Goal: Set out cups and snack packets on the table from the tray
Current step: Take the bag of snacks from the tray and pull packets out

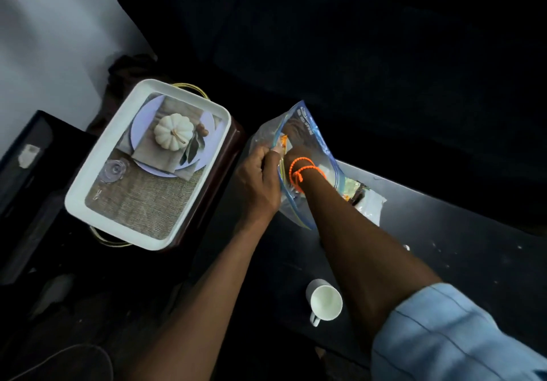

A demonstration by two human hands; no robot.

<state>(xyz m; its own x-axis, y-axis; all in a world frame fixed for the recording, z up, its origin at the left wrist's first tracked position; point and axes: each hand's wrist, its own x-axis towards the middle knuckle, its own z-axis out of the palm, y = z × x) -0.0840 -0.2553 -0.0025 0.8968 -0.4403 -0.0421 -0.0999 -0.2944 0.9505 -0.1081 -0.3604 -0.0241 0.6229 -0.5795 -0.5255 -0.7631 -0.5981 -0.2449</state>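
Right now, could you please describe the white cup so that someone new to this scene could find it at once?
Start at the dark table on the right. Near its front edge, just left of the person's right forearm, stands the white cup. It sits apart from the clear zip bag and the snack packets farther back, and it is the only mug there, open side up, handle toward the camera.

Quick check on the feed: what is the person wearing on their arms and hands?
Both hands are bare, no gloves. The right hand has an orange beaded bracelet looped twice at the wrist and a light blue sleeve with thin darker stripes, pushed above the elbow. The left hand and forearm wear nothing visible.
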